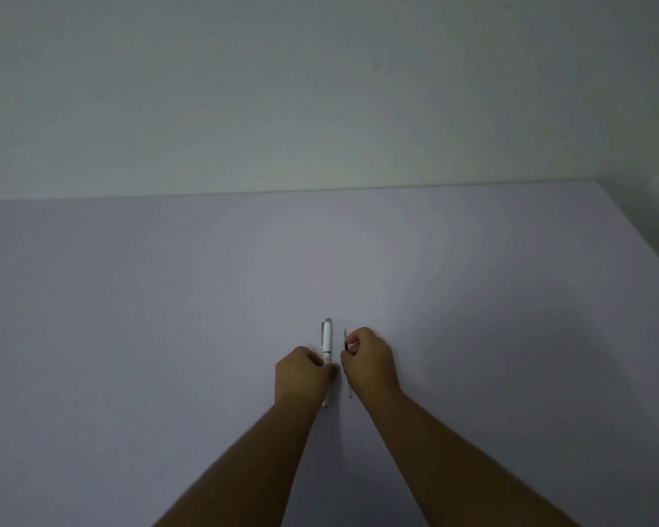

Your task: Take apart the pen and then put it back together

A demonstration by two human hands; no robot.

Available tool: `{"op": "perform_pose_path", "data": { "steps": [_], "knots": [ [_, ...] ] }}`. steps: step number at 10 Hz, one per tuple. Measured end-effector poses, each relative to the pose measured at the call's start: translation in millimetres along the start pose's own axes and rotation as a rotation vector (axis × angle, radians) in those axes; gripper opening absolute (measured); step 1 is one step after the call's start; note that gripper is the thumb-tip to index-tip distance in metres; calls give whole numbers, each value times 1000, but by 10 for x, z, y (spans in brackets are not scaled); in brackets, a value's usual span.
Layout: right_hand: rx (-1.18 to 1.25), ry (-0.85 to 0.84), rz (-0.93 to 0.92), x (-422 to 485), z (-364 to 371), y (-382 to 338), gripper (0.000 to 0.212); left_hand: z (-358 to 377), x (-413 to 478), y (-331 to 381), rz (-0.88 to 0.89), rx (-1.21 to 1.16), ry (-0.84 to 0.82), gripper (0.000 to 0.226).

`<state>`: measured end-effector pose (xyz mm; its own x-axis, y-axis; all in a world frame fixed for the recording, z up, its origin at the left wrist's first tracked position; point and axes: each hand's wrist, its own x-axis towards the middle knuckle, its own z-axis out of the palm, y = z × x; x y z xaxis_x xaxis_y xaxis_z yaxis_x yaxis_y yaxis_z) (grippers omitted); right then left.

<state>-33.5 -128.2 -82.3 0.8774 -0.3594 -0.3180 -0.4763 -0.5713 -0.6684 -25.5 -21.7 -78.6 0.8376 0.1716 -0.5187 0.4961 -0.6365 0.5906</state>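
- Gripping the white pen body [327,342] with my left hand [303,372], I close my fingers around its lower half, so only the upper part and a short tip below my wrist show.
- It is a smooth, glossy cylinder, pointing away from me, with a grey cap end at the far tip and a slim clip running along its left side.
- At the near end, just beside my left wrist, a small rounded metallic tip peeks out.
- My right hand [370,361] is curled into a loose fist, with thumb and forefinger pinching a thin refill [346,344] near its top.
- That refill is a narrow straight rod, far thinner than the barrel: a dark section sits at my fingertips, with a pale, faint tip above it.
- A pale, almost clear length of it comes out below my palm, beside my right wrist.
- It runs parallel to the pen body, just beside it on the right, with a slim gap between the two.
- Whether either piece touches the surface I cannot tell.
- Both hands sit close together, knuckles nearly meeting, over the table [168,336], a flat, matte, pale lilac top without visible grain.
- Behind its straight far edge rises a plain, dull off-white wall [320,89].
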Motion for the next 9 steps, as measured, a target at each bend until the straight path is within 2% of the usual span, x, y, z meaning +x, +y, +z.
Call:
{"op": "perform_pose_path", "data": {
  "steps": [8,9],
  "knots": [
    [48,0,21,-20,-82,-31,18,-100,-15,10,13,83,-14,28],
    [46,63,-2,4,-199,-135,24,-231,-59,92,41,66,64,29]
  ]
}}
